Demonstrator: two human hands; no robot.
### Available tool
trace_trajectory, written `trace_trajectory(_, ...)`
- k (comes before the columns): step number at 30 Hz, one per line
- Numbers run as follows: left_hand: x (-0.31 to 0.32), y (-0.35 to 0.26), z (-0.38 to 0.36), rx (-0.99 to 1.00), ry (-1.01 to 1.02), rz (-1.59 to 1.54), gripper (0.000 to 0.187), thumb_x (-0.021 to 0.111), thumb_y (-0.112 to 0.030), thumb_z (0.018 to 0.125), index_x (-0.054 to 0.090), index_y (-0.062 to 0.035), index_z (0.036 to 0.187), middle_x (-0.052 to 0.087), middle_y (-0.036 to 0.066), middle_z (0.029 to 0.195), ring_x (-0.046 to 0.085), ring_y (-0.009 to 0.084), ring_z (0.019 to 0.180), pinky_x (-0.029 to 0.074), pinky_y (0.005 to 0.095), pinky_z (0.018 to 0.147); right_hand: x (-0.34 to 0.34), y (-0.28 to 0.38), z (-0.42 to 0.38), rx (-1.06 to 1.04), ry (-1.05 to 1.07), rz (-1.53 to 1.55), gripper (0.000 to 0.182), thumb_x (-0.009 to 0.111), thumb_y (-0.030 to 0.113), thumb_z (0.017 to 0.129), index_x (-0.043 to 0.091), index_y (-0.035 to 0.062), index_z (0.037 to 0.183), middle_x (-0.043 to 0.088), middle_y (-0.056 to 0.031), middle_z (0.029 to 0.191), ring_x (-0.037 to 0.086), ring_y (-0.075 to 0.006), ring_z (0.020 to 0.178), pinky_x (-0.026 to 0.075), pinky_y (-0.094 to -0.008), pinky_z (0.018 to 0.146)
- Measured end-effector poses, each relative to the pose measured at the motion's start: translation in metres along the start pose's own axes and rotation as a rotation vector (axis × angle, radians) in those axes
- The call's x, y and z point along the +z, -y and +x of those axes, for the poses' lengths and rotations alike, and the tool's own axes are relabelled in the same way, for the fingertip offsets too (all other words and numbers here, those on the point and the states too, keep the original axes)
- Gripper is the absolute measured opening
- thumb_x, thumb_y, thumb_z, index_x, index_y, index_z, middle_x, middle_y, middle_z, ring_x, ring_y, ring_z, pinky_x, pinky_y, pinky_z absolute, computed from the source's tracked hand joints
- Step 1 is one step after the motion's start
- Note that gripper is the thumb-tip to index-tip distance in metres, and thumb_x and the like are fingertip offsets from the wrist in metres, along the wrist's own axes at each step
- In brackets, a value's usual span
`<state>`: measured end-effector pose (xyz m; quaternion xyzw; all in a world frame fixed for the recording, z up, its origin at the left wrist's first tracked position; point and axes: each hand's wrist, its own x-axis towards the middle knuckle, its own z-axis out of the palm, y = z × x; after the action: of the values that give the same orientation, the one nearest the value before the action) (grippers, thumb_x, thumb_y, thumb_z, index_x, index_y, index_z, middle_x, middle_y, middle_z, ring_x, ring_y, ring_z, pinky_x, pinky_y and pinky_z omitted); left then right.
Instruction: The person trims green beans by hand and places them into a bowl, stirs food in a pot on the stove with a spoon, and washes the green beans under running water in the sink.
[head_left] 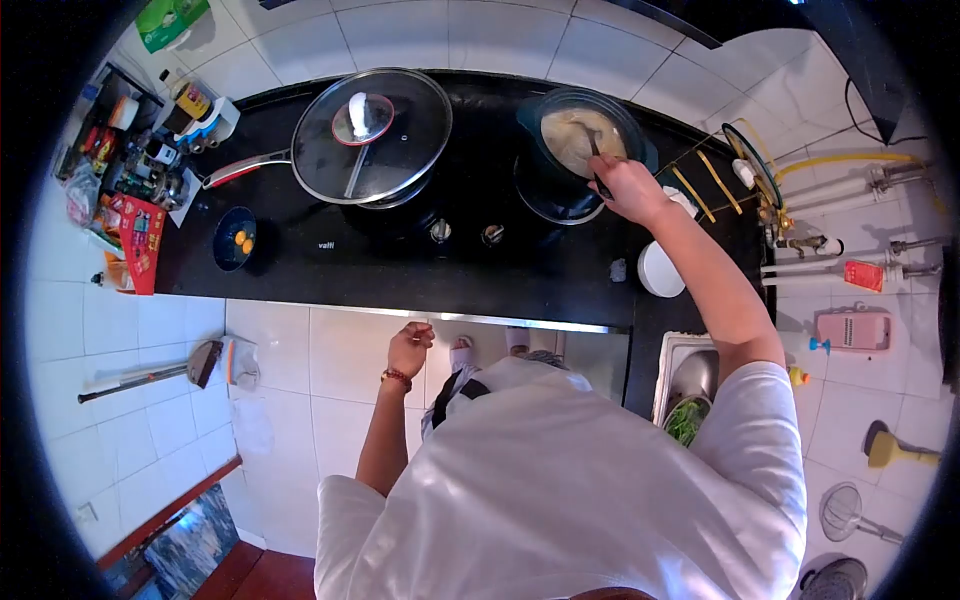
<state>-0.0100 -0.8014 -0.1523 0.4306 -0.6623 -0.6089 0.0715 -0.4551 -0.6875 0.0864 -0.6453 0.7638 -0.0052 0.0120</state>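
Observation:
My right hand point(635, 190) is closed around the handle of a dark ladle point(597, 150). The ladle's lower end dips into pale, cloudy liquid in a dark pot point(527, 122) on the right burner. My left hand point(410, 348) hangs below the counter's front edge, fingers loosely curled, nothing visible in them. On the left burner stands a frying pan point(250, 168) under a glass lid point(400, 120) with a red-rimmed knob. A small dark bowl point(232, 260) with egg yolks point(243, 240) rests at the counter's left.
A white bowl point(660, 270) stands on the counter right of the pot, near a sink point(672, 360) holding leafy greens point(686, 420). Bottles point(188, 97) and a red packet point(140, 240) crowd the left end. Wooden chopsticks point(720, 185) lie at the right, close to wall pipes point(830, 190).

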Motion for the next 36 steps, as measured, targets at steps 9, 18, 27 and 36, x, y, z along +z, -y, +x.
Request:
trace_trajectory(9, 0.001, 0.017, 0.003, 0.076, -0.002, -0.01, 0.019, 0.055, -0.003, 0.081, 0.063, -0.0006, 0.098, 0.069, 0.006, 0.083, 0.066, 0.0164, 0.073, 0.052, 0.028, 0.07, -0.049, 0.003, -0.01, -0.008, 0.02, 0.206, 0.027, 0.071, 0.023, 0.078, 0.06, 0.0012, 0.09, 0.064, -0.0194, 0.077, 0.063, -0.0373, 0.08, 0.05, -0.0434, 0.07)
trace_trajectory(18, -0.001, 0.027, -0.01, 0.043, -0.072, -0.048, 0.016, 0.057, -0.008, 0.085, 0.064, -0.0004, 0.097, 0.069, 0.008, 0.083, 0.066, 0.0157, 0.071, 0.052, 0.0272, 0.069, -0.057, -0.001, 0.017, 0.652, -0.189, 1.094, 0.023, 0.067, 0.019, 0.085, 0.06, -0.0031, 0.083, 0.059, -0.0108, 0.059, 0.062, -0.0192, 0.049, 0.051, -0.0283, 0.044)
trace_trajectory(27, -0.008, 0.024, -0.018, -0.002, -0.085, 0.028, 0.016, 0.052, -0.003, 0.084, 0.063, -0.0014, 0.096, 0.069, 0.007, 0.08, 0.066, 0.0151, 0.068, 0.052, 0.0267, 0.066, 0.017, -0.018, 0.019, 1.074, -0.884, 1.775, 0.031, 0.06, 0.014, 0.09, 0.053, -0.0118, 0.104, 0.063, -0.0248, 0.08, 0.067, -0.0322, 0.067, 0.059, -0.0334, 0.054)
trace_trajectory(36, -0.004, 0.015, -0.016, 0.03, -0.047, -0.006, 0.017, 0.052, -0.001, 0.083, 0.063, -0.0015, 0.096, 0.068, 0.006, 0.079, 0.065, 0.0143, 0.068, 0.052, 0.0261, 0.066, -0.019, -0.015, -0.042, 0.93, -0.876, 1.604, 0.031, 0.061, 0.022, 0.09, 0.056, -0.0057, 0.103, 0.064, -0.0208, 0.082, 0.068, -0.0276, 0.073, 0.057, -0.0311, 0.064)
